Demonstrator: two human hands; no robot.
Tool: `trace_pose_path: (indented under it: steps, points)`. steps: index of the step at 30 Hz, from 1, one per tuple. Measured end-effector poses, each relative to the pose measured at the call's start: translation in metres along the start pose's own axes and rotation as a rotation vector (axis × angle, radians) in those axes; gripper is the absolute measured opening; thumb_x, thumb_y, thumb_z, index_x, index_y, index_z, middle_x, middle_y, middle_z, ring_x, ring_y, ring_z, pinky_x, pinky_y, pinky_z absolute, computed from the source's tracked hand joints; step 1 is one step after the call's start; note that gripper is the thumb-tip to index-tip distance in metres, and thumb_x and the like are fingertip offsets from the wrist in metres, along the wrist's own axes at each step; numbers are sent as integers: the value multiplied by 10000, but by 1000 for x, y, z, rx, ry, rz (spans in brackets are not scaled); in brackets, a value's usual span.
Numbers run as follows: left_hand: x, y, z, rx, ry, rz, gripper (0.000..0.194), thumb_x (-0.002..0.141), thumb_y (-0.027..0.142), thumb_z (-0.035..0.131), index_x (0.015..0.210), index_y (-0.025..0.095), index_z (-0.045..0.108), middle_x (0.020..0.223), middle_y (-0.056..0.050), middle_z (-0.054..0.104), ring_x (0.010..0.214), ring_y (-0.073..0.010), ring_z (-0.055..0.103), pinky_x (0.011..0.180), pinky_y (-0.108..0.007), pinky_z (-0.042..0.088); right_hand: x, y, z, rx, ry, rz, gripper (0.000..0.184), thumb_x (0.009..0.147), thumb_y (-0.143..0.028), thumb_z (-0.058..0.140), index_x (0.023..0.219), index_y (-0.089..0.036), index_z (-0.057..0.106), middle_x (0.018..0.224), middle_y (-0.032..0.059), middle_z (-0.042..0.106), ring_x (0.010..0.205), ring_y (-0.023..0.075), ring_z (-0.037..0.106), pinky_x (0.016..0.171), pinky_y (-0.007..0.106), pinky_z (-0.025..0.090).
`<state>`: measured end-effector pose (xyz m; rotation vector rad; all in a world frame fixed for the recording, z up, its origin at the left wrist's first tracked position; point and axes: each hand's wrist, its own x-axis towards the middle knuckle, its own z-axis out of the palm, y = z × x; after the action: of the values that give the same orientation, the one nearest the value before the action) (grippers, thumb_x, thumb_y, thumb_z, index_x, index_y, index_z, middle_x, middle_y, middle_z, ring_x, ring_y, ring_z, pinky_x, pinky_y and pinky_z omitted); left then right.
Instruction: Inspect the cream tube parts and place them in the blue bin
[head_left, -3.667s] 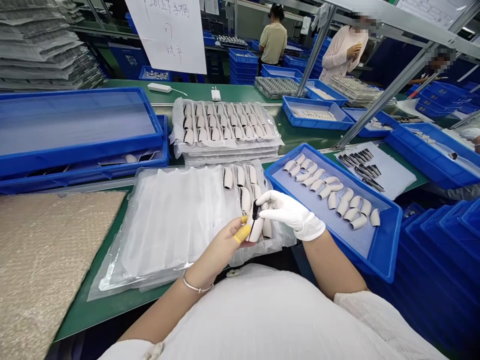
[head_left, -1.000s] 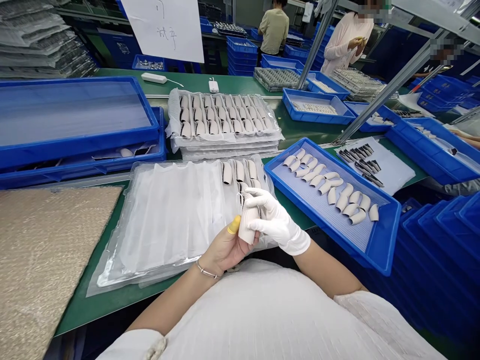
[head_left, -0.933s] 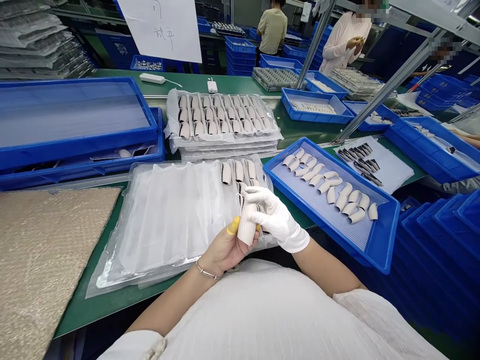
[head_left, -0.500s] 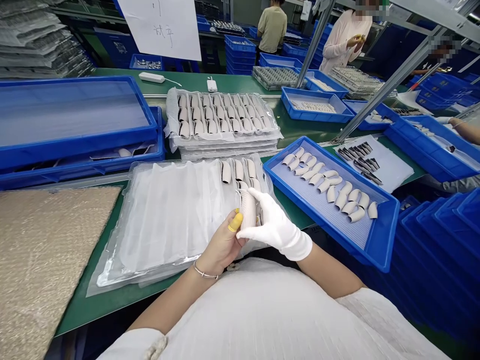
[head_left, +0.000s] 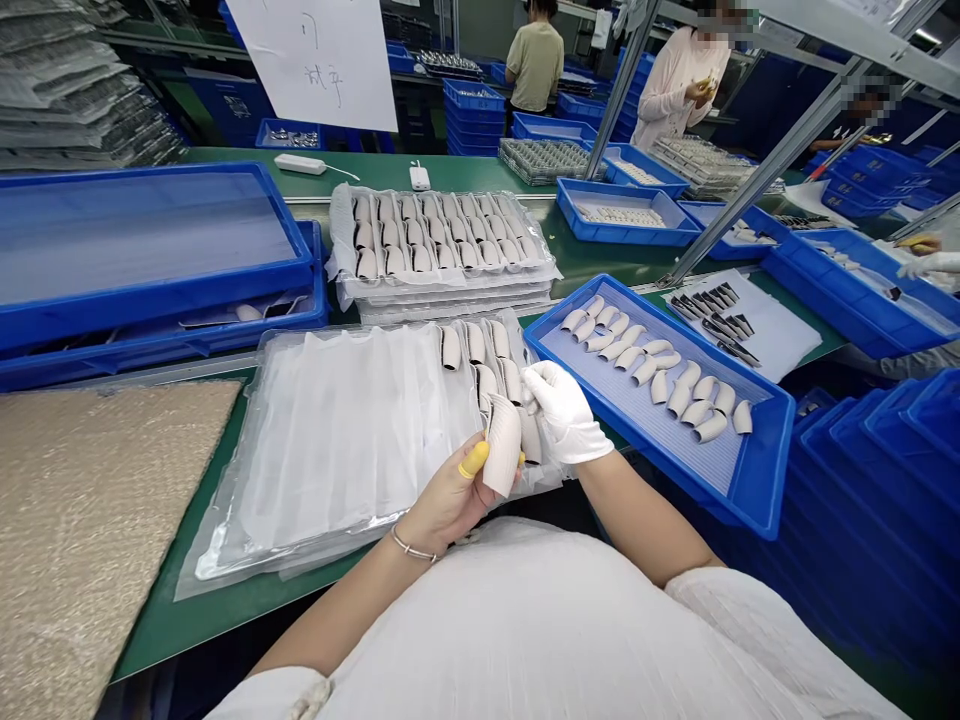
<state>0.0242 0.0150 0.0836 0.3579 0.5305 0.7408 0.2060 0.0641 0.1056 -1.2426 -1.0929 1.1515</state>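
My left hand (head_left: 459, 490), with yellow finger cots, is closed around the lower part of a curved, cream-coloured ribbed shell piece (head_left: 503, 448), which is tilted over the near edge of the lined tray (head_left: 337, 430). Just to its right is my right hand (head_left: 556, 405) in a white glove, its fingers curled together above the tray's right side. Whether anything is pinched in those fingers is hidden. Similar pieces (head_left: 451, 348) lie in the right-hand columns of the tray, and white liner covers the rest.
A blue bin (head_left: 757, 500) with loose curved pieces stands at the right. Behind the tray is a filled stack of trays (head_left: 442, 290). Blue bins (head_left: 157, 270) sit at the left, bubble wrap (head_left: 97, 520) in front of them. A slanted metal post (head_left: 742, 210) crosses the right. Other people work behind.
My right hand has let go of the ribbed piece and moved right and slightly up, its fingers now curled. My left hand still holds the piece, which now shows more fully.
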Motion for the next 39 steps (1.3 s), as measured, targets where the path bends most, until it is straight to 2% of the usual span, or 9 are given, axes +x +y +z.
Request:
trace_pose_path:
  steps: [3,5,10,15,19,22,28,32,39]
  points:
    - [0,2,1,1,-24,-6,500,719,472,852,1057,162,654,929,-71,729,796,-154,677,759,-269,557,2,5,-5,89,85,-53,362,852,-371,681,1150,-194,576,1010,25,670,714,101,602,661,245,465]
    - [1,3,2,12,-26,13,502,716,478,852,1060,167,658,922,-64,727,783,-151,676,737,-260,556,0,3,-6,89,74,-52,389,846,-362,691,1181,-199,582,1081,39,663,767,107,610,719,255,485]
    - [2,4,3,72,15,63,459,739,458,839,1080,202,668,972,-49,709,835,-155,661,800,-282,551,-14,-13,-1,-2,-105,22,338,872,-508,651,976,-187,642,887,29,667,664,122,568,659,277,482]
    - [1,5,5,200,3,104,437,759,477,816,1044,190,652,951,-48,688,832,-161,636,756,-267,506,-23,-24,6,-256,-174,8,413,742,-529,800,895,-205,595,789,-16,608,690,145,565,667,293,475]
    - [-2,6,10,257,40,91,506,718,517,835,1037,183,629,915,-35,678,796,-148,610,746,-261,474,-21,-24,6,-239,-164,-8,379,914,-549,605,763,-205,555,619,-40,531,568,127,511,583,275,430]
    - [-3,6,11,288,51,104,528,709,520,841,1050,187,613,906,-27,668,782,-144,594,740,-260,460,-19,-20,4,-125,-198,52,366,940,-543,564,799,-204,567,557,-49,514,501,119,491,528,258,415]
    - [-2,7,12,370,115,117,578,728,577,802,1093,190,577,829,-5,637,757,-145,571,719,-259,437,-25,-20,4,-118,-270,118,320,842,-491,711,884,-196,593,698,-33,576,525,100,503,500,237,425]
    - [-4,9,16,437,141,130,552,769,592,758,1106,192,580,796,-4,636,735,-150,571,693,-260,424,-25,-19,2,-117,-262,103,327,840,-495,706,894,-192,596,691,-33,565,538,104,506,515,242,435]
    - [-4,13,19,501,154,184,544,721,581,799,1019,188,572,659,38,583,590,-123,497,592,-253,363,-27,-16,2,-128,-288,90,320,857,-495,688,919,-195,595,712,-32,559,553,105,504,532,249,438]
